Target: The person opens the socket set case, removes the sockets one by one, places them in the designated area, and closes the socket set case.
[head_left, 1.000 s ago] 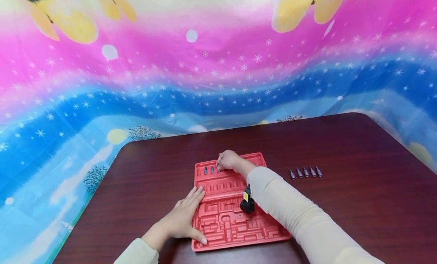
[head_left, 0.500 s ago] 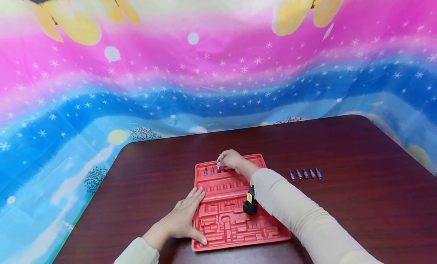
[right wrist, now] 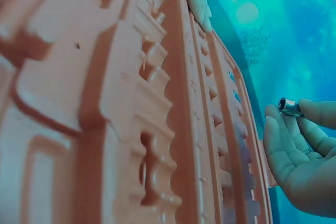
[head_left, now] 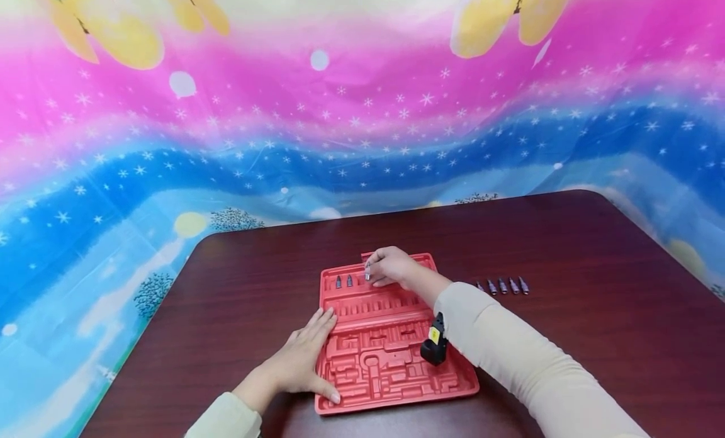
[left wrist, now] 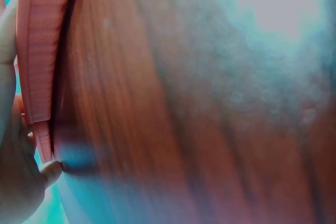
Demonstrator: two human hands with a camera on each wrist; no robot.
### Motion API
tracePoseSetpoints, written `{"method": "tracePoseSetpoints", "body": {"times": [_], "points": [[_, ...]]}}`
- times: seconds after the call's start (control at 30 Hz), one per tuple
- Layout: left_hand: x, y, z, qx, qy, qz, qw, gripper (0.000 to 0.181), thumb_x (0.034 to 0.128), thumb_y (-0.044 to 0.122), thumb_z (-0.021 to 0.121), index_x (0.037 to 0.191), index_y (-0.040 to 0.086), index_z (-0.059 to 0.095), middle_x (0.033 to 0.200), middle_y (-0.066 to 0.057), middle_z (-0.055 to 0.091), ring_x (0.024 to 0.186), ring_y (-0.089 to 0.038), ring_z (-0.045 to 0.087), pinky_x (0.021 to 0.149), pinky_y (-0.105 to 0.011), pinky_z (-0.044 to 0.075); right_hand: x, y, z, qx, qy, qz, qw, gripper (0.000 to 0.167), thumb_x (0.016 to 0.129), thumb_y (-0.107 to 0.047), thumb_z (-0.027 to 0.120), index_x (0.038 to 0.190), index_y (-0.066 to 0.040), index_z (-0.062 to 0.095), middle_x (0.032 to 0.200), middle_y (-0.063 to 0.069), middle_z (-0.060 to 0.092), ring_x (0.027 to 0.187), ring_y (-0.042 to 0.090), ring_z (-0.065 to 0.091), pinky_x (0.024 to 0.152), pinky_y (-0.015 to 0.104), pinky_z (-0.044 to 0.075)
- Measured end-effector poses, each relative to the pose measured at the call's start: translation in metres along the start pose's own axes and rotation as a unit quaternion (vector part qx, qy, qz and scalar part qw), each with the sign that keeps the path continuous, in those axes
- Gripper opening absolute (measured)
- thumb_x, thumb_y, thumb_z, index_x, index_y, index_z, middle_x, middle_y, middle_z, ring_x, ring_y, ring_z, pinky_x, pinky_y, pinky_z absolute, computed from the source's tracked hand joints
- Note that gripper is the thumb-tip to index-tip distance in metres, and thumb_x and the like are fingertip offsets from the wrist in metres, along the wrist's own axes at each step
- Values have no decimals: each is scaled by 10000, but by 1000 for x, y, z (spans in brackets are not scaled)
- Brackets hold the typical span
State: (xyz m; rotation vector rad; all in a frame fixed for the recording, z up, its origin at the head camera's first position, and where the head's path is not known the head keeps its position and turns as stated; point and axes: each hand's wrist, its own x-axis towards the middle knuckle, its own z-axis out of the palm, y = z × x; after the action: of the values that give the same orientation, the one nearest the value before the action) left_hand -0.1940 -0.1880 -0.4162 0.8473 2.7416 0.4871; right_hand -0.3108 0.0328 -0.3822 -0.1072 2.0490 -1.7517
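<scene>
On the counter (head_left: 589,268), the right hand (head_left: 393,266) has lifted a pinched bit (head_left: 367,274), unseated, off the case (head_left: 396,403) (left hand (head_left: 300,360) touching, spread).

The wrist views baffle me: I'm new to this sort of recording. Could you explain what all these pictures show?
There's no machine, just a person's two bare hands. The head picture comes from a camera on the person's head, looking forward and down. The other two come from cameras on the wrists, so things look close and tilted; the black device is likely the right one. On the dark table lies a red moulded tray. The left hand rests on its left edge. The right hand pinches a small metal piece. Two similar pieces sit in the tray's far part; five more lie in a row on the table, one partly hidden by the sleeve.
</scene>
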Motion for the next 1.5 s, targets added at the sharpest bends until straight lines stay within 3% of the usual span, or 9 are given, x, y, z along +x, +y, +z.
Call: {"method": "tracePoseSetpoints", "body": {"times": [0.47, 0.73, 1.03, 1.5], "points": [[1, 0, -3, 100, 45, 48, 9999, 1217, 488, 734, 576, 1372, 18, 144, 1430, -114, 85, 1291, -246, 9, 933, -506, 197, -28, -5, -21, 109, 263, -98, 9995, 155, 809, -11, 551, 946, 57, 524, 836, 140, 584, 729, 195, 598, 720, 380, 467], [0, 1, -2, 87, 55, 70, 9999, 1214, 493, 734, 574, 1372, 17, 143, 1428, -118, 90, 1291, -252, 18, 931, -510, 199, -44, -4, -37, 122, 235, -302, 9992, 183, 833, -37, 531, 972, 79, 508, 876, 182, 581, 855, 318, 576, 750, 406, 451], [-1, 2, -1, 71, 10, 41, 10000, 1216, 489, 737, 574, 1370, 13, 151, 1428, -119, 93, 1291, -252, 17, 933, -503, 201, -62, -2, -55, 154, 317, -378, 9987, 179, 833, -48, 524, 970, 64, 497, 763, 65, 584, 796, 256, 590, 753, 396, 452], [0, 3, -1, 107, 28, 68, 9999, 1210, 493, 740, 564, 1369, 12, 155, 1426, -125, 97, 1290, -255, 24, 934, -500, 203, -90, 7, -92, 237, 418, -612, 9970, 214, 837, -99, 541, 985, 46, 493, 808, 61, 587, 798, 236, 587, 790, 416, 428]]}}
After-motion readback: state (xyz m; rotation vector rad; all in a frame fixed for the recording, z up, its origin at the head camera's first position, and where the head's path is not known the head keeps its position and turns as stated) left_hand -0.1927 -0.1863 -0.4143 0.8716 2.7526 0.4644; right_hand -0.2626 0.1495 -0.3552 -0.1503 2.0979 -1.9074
